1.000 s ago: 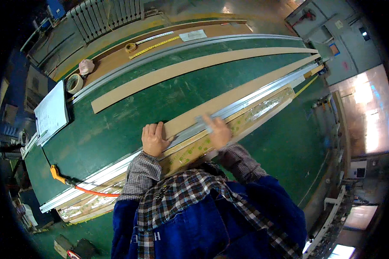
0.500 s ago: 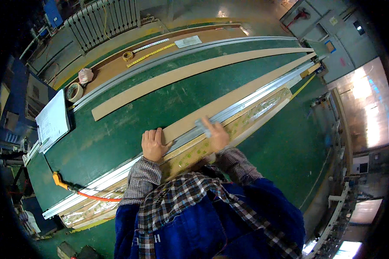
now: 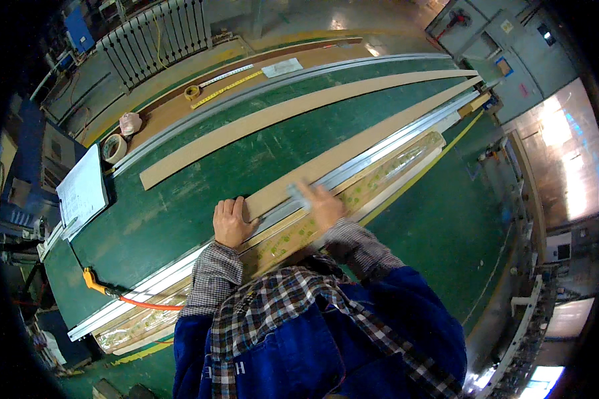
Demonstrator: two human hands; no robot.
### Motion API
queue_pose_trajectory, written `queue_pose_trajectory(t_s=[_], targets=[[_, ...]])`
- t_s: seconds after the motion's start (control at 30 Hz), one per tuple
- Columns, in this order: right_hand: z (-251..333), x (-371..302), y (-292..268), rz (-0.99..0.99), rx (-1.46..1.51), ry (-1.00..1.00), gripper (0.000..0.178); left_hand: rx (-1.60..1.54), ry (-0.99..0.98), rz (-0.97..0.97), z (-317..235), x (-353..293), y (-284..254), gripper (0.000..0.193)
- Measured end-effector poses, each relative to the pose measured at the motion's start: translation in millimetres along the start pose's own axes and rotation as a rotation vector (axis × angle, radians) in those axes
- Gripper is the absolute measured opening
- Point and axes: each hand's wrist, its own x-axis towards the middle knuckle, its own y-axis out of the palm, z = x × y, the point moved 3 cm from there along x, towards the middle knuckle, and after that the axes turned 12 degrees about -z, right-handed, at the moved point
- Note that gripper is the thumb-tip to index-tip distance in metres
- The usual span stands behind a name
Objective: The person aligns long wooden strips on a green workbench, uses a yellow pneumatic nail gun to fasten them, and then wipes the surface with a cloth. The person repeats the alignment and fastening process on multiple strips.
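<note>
A long tan strip (image 3: 353,150), like cardboard, lies along silvery metal profiles (image 3: 379,151). At its near end is my left hand (image 3: 231,225), fingers together on the far side and thumb apart on the near side, steadying it. My right hand (image 3: 327,209) is further along to the right, closed on a small grey thing (image 3: 298,195) that is blurred and touches the strip's near edge. Beside the profiles, toward my body, lies a long wrapped bundle (image 3: 359,194) in clear film with green print.
A second tan strip (image 3: 259,118) lies farther back on the green table (image 3: 199,213). Behind it are a metal profile (image 3: 326,64), a tape roll (image 3: 114,148), a yellow measuring tape (image 3: 226,90) and papers (image 3: 83,193). An orange air gun (image 3: 93,282) with a hose lies at left.
My right hand and the grey thing have moved slightly left along the strip, toward my left hand. The whole view has shifted a little; my left hand keeps its place on the strip.
</note>
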Motion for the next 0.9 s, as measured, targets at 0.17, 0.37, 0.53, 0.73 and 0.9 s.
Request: queue_pose_trajectory(t_s=[0.17,0.37,0.53,0.73,0.9], targets=[[-21,9,-4,-0.179,-0.073,0.211,0.058,-0.005,-0.039,0.031,0,4,-6,0.061],[95,-10,31,0.04,0.187,-0.164,0.052,-0.093,0.073,-0.065,10,3,2,0.043],[80,-5,24,0.255,0.482,-0.028,0.048,-0.076,0.119,0.232,10,-9,-6,0.054],[52,-6,96,0.069,0.796,-0.064,0.062,-0.217,0.018,0.204,58,-37,-10,0.067],[62,-5,37,-0.044,0.465,-0.064,0.073,-0.324,0.172,0.036,40,-28,-20,0.054]])
